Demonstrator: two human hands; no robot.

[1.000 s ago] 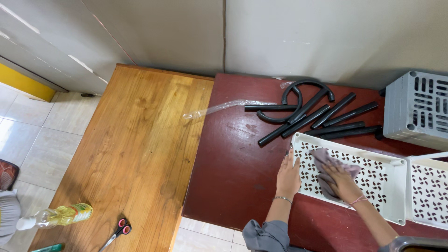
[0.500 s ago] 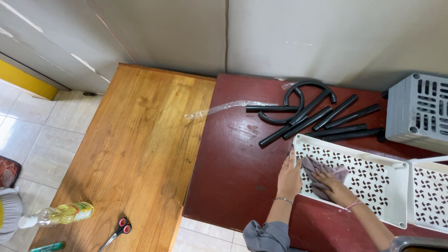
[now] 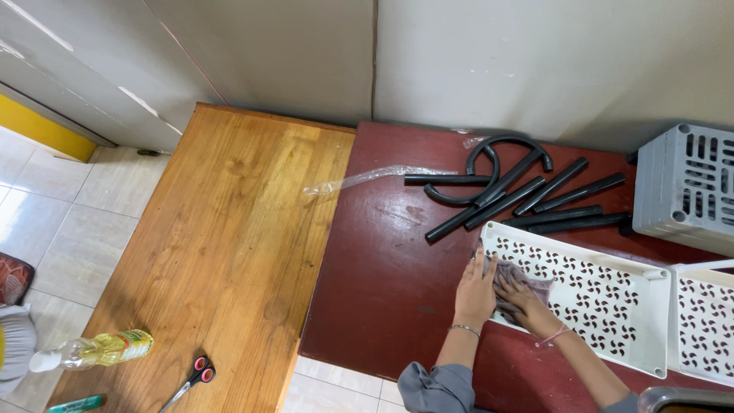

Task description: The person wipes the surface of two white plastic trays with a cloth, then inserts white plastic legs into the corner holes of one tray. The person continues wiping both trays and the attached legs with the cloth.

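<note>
While the left hand [image 3: 475, 291] lay open-fingered on the white tray's [image 3: 612, 264] near rim, the right hand [image 3: 518, 294] pressed a cloth [image 3: 527, 277] inside; hard wiping could likely slide that tray into the black tubes [image 3: 535, 200] behind it.

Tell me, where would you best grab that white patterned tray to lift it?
Probably by the raised rim of the white tray, coming from its near long edge: the floor is flat and perforated, offering no hold, while the left hand already steadies its left end and the right hand presses a cloth inside.
</note>
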